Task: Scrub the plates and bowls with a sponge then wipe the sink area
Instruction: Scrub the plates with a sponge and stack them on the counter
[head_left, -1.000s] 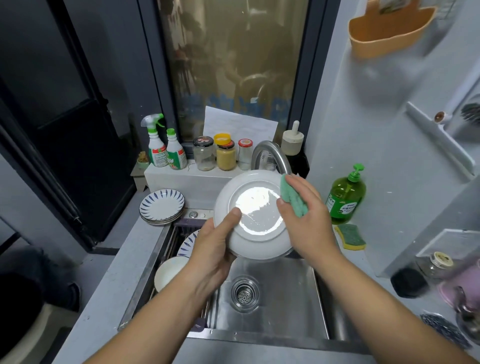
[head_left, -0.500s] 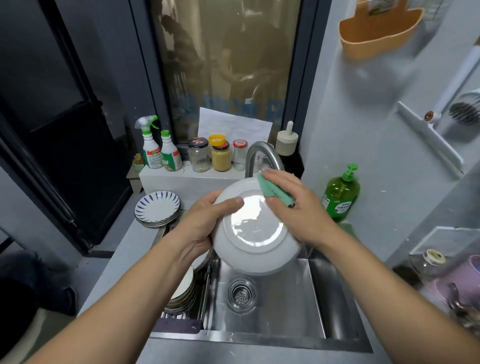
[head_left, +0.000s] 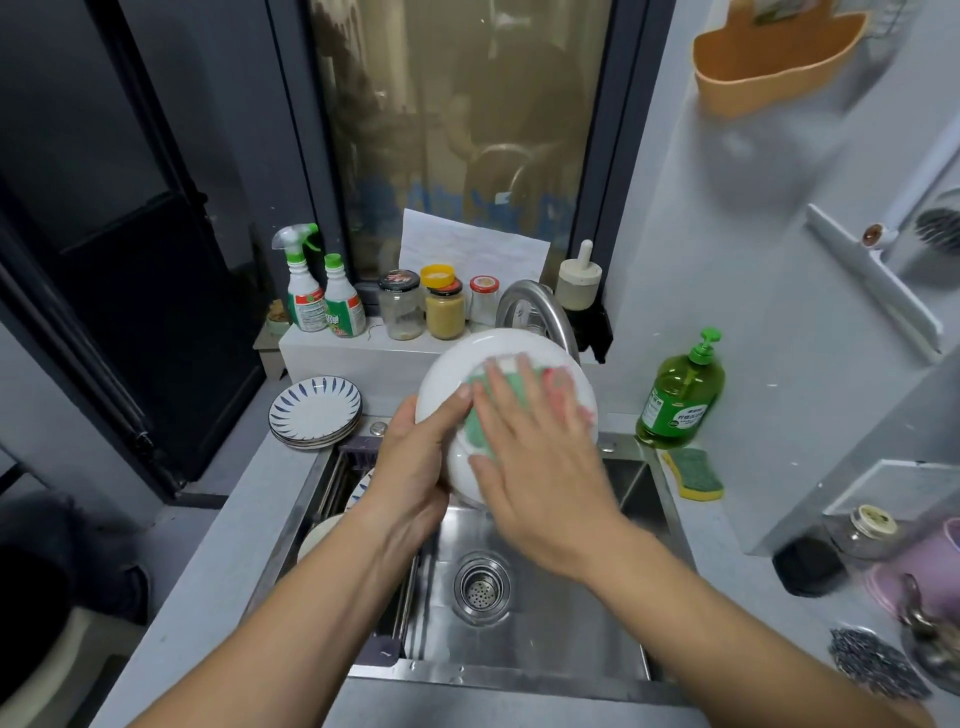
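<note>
I have the white plate (head_left: 447, 376) lifted over the sink (head_left: 571, 639), up and beyond the drain (head_left: 481, 587), tipped on edge so its face looks back at me. My left grip (head_left: 415, 467) is curled round the plate's left rim, thumb lying over the face. My right grip (head_left: 540, 467) is flat, fingers straight and spread, pressing the green sponge (head_left: 475, 431) against the face. It holds the sponge by pressure only, with nothing curled round it.

What the coming stroke turns on, as I judge it, is that the sponge is sandwiched directly between my right palm and the plate, with the left grip bracing from the opposite side. The plate is round, with no long axis to line up, so the stroke can run any way across it. The right grip does the travelling and the left only steadies.

The faucet (head_left: 530, 304) arches just behind the plate's top rim, and a wide upward sweep could knock it. Left of the drain, more dishes (head_left: 322, 535) wait in the rack inside the sink. Farther left and beyond the drain, a stack of blue-patterned plates (head_left: 315, 410) sits on the worktop (head_left: 208, 561). Right of the drain and beyond it stand a green soap bottle (head_left: 680, 395) and a spare yellow-green sponge (head_left: 693, 473), well apart from my hands.
</note>
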